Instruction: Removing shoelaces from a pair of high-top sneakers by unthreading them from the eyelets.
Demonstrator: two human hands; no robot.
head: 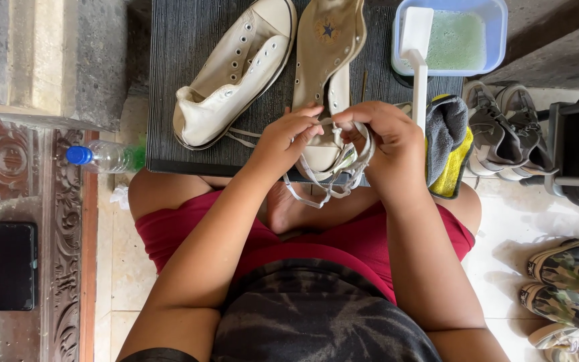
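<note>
Left hand [288,136] and right hand [383,134] both pinching looped white shoelace [330,184], fingertips hiding shoe's [326,80] toe

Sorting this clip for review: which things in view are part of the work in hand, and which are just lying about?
In use: left hand and right hand gripping the white shoelace; two cream high-top shoes; tub of soapy water; white brush; cloths.

Lying about: water bottle; black phone; grey sneakers; camouflage shoes.
</note>
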